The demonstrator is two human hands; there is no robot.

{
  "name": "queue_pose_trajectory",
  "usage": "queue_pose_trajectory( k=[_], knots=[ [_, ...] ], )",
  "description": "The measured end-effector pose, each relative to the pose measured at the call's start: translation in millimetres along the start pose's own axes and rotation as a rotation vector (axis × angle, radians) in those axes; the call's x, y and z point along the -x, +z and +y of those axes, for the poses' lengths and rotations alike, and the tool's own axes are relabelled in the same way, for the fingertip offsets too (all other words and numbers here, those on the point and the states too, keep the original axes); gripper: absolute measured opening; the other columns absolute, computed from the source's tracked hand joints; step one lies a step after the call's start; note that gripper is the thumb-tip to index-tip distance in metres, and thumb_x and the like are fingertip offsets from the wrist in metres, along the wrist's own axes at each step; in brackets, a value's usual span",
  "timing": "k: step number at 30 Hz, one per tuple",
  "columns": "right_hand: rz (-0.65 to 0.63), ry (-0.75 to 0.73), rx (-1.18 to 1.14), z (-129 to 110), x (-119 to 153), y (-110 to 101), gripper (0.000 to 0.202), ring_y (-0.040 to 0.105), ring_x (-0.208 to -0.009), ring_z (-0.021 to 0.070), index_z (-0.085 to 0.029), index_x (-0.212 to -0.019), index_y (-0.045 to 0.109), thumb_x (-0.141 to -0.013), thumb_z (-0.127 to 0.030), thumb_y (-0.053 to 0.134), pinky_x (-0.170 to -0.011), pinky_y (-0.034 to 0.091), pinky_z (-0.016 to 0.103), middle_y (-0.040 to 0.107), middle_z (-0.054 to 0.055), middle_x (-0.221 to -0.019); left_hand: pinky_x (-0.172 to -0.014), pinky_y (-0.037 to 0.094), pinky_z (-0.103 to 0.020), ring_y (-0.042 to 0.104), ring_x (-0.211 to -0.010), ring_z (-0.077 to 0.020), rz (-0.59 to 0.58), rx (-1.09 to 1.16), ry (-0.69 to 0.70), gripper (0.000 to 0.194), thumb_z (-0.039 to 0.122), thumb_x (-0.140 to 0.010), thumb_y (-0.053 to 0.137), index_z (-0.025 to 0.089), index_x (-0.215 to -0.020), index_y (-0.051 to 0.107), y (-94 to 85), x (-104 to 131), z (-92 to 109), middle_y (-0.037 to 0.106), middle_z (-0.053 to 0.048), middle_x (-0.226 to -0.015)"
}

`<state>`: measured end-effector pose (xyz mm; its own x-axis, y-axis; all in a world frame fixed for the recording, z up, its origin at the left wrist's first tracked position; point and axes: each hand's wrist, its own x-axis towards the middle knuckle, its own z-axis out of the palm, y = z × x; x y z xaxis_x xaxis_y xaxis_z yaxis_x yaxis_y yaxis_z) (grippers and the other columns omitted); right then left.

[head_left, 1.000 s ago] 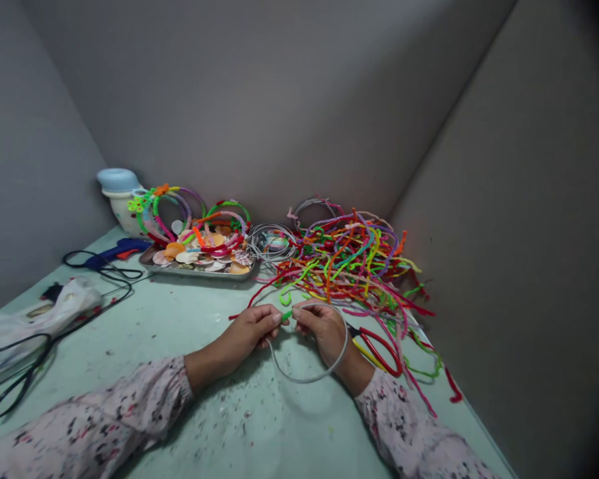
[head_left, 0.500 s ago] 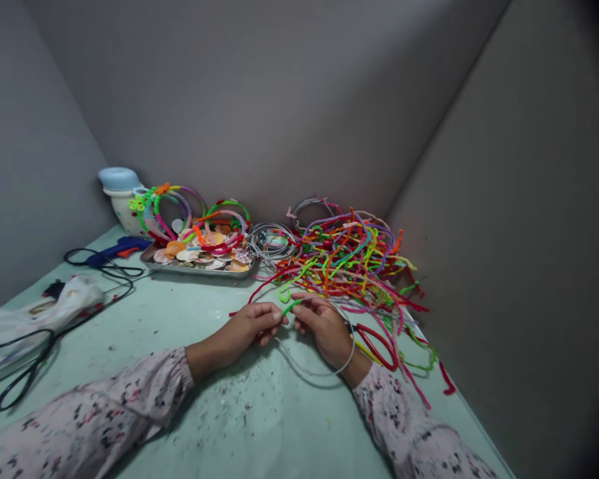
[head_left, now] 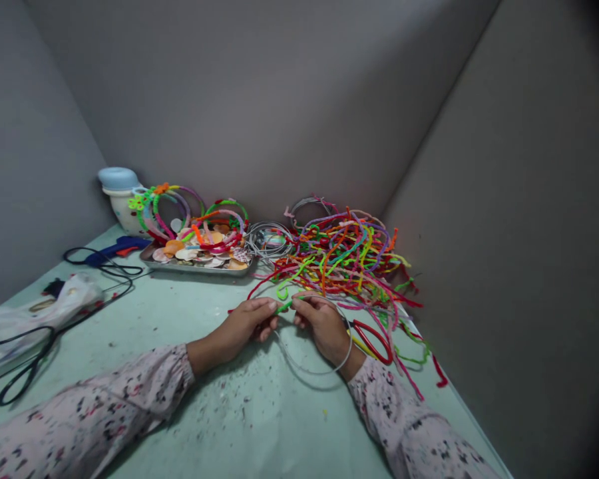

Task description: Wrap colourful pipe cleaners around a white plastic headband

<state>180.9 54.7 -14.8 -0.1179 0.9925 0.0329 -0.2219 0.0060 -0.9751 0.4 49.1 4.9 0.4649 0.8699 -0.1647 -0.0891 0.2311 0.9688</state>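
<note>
A thin grey wire ring [head_left: 315, 372] hangs between my hands over the table, with a short green pipe cleaner [head_left: 283, 308] wound round its top left part. My left hand [head_left: 246, 327] pinches the left end of the green piece between thumb and fingers. Close on the other side, my right hand [head_left: 324, 326] is closed on the ring at the right end of the green piece. The ring passes round my right wrist. Red-handled scissors [head_left: 374, 341] lie just beyond that wrist, partly covered.
A heap of coloured pipe cleaners [head_left: 342, 256] spreads at the back right beside coiled wire rings [head_left: 269, 241]. A metal tray [head_left: 199, 269] holds shells and decorated hoops. Leftward are a blue glue gun [head_left: 112, 251], black cable, plastic bag [head_left: 40, 319] and lidded container [head_left: 124, 206].
My left hand has shifted slightly left and up, and the green piece between the hands lies flatter. My right hand remains closed by the ring. The view has moved a little.
</note>
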Motion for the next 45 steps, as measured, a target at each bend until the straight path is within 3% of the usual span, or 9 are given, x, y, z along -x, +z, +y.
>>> queue_pose_trajectory(
  k=[5, 11, 16, 25, 45],
  knots=[
    [0.032, 0.008, -0.058, 1.7, -1.7, -0.9, 0.025, 0.052, -0.049, 0.0070, -0.017, -0.086, 0.068, -0.073, -0.037, 0.074, -0.047, 0.038, 0.018, 0.060, -0.003, -0.055, -0.042, 0.024, -0.017, 0.047, -0.045, -0.0040, 0.037, 0.049, 0.003, 0.032, 0.039, -0.082, 0.064, 0.016, -0.102, 0.057, -1.2, -1.9, -1.8, 0.059, 0.001, -0.071],
    [0.038, 0.011, -0.099, -0.4, -1.5, 0.4, 0.025, 0.052, -0.049, 0.0064, -0.017, -0.085, 0.066, -0.072, -0.036, 0.074, -0.044, 0.038, 0.017, 0.061, -0.003, -0.060, -0.041, 0.026, -0.017, 0.046, -0.042, -0.0031, 0.049, 0.046, 0.008, 0.023, 0.032, -0.080, 0.064, 0.014, -0.091, 0.055, -0.3, -1.3, -1.0, 0.060, 0.001, -0.070],
    [0.023, 0.034, -0.087, -4.8, 0.0, 0.7, 0.025, 0.053, -0.050, 0.0066, -0.015, -0.082, 0.067, -0.071, -0.037, 0.075, -0.045, 0.039, 0.018, 0.064, -0.001, -0.067, -0.041, 0.026, -0.017, 0.045, -0.042, -0.0034, 0.030, 0.031, -0.023, 0.027, 0.038, -0.078, 0.066, 0.015, -0.083, 0.052, 1.7, 0.8, 3.7, 0.060, 0.002, -0.066],
    [0.031, -0.003, 0.037, -1.2, 0.6, -1.0, 0.030, 0.052, -0.050, 0.0084, -0.017, -0.093, 0.068, -0.072, -0.037, 0.074, -0.048, 0.041, 0.021, 0.061, -0.004, -0.057, -0.040, 0.023, -0.018, 0.039, -0.039, -0.0030, 0.018, -0.075, -0.017, 0.034, 0.044, -0.077, 0.067, 0.015, -0.079, 0.051, 0.7, -1.1, 3.3, 0.055, 0.004, -0.059],
    [0.036, -0.026, 0.145, -4.3, 2.5, -4.1, 0.034, 0.052, -0.053, 0.0108, -0.016, -0.102, 0.068, -0.080, -0.041, 0.065, -0.051, 0.040, 0.023, 0.062, -0.001, -0.061, -0.038, 0.023, -0.018, 0.037, -0.038, -0.0031, 0.057, -0.060, 0.005, 0.038, 0.049, -0.075, 0.067, 0.015, -0.073, 0.049, 0.4, -3.2, 3.6, 0.051, 0.005, -0.056]
  ],
)
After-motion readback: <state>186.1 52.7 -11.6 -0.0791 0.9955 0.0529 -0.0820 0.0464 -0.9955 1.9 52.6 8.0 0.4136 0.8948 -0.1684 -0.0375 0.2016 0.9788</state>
